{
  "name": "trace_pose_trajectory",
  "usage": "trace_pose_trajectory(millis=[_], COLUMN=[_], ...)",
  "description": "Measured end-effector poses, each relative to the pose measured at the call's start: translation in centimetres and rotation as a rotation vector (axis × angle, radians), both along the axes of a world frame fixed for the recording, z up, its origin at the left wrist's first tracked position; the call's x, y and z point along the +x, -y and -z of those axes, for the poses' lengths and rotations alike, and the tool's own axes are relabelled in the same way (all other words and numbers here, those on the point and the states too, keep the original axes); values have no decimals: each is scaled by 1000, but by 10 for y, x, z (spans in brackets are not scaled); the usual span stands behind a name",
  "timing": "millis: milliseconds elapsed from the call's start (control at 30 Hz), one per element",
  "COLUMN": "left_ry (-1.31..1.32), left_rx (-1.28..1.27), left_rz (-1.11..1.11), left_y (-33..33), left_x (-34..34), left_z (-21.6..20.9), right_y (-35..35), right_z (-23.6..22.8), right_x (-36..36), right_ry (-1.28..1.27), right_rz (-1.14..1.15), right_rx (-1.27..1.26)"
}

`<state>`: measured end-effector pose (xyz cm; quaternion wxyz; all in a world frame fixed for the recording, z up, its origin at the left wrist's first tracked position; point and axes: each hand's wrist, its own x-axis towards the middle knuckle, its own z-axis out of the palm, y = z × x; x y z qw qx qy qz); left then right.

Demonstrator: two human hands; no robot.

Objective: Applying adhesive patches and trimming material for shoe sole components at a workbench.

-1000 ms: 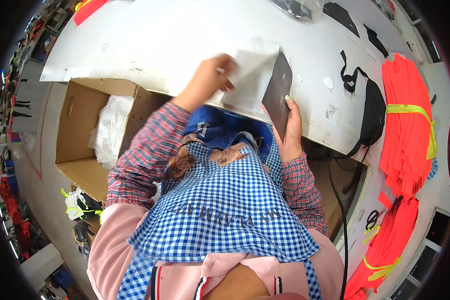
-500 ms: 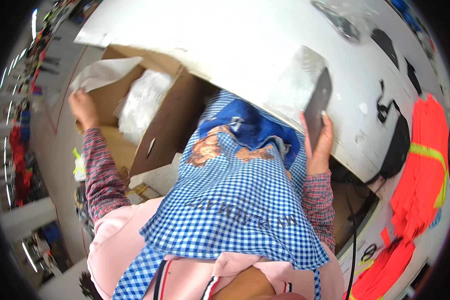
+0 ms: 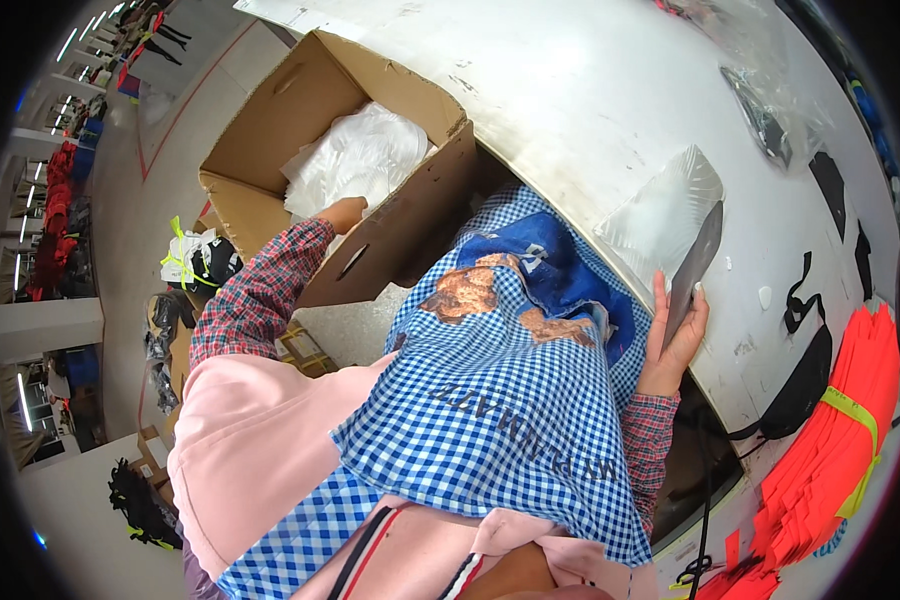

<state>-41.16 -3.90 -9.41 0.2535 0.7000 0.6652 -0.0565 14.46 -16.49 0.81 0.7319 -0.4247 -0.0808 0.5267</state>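
Note:
My left hand (image 3: 344,214) reaches over the near side of an open cardboard box (image 3: 370,262) and touches the lower edge of a pile of translucent white sheets (image 3: 365,150) in it. Its fingertips are hidden there. At the table's edge, my right hand (image 3: 678,345) grips a thin, dark grey flat piece (image 3: 697,262), which stands tilted between the thumb and fingers. Just beyond it, a translucent, ribbed sheet (image 3: 660,212) lies on the white table (image 3: 580,90), its near edge by my fingers.
On the table's right side lie a clear plastic bag with a dark item (image 3: 757,115), black straps (image 3: 805,290) and a stack of orange-red fabric (image 3: 840,400) tied with a yellow band. A black cable (image 3: 708,500) hangs at the near right. A bundle with yellow ties (image 3: 198,256) sits left of the box.
My left hand has moved right from the box's far left side, where it held a white sheet, to the pile inside. My right hand keeps the grey piece. The view has shifted.

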Motion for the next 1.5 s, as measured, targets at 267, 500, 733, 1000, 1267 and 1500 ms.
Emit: trace_pose_trajectory(millis=[267, 500, 733, 1000, 1267, 1500], left_ry=[693, 764, 1193, 2220, 2288, 1872], left_rx=[511, -581, -389, -541, -604, -272], left_rz=[-63, 434, 511, 628, 706, 572], left_y=[27, 134, 83, 93, 88, 44], left_x=[146, 188, 203, 324, 345, 355], left_z=[-165, -181, -258, -289, -299, -234], right_y=[0, 1, 1, 1, -2, 2], right_z=[7, 5, 5, 7, 4, -9], right_x=[5, 6, 5, 1, -2, -6], right_ry=[27, -106, -46, -3, 52, 33], right_rz=[2, -30, -1, -4, 10, -34], right_rx=[-32, 50, 19, -75, -76, -147])
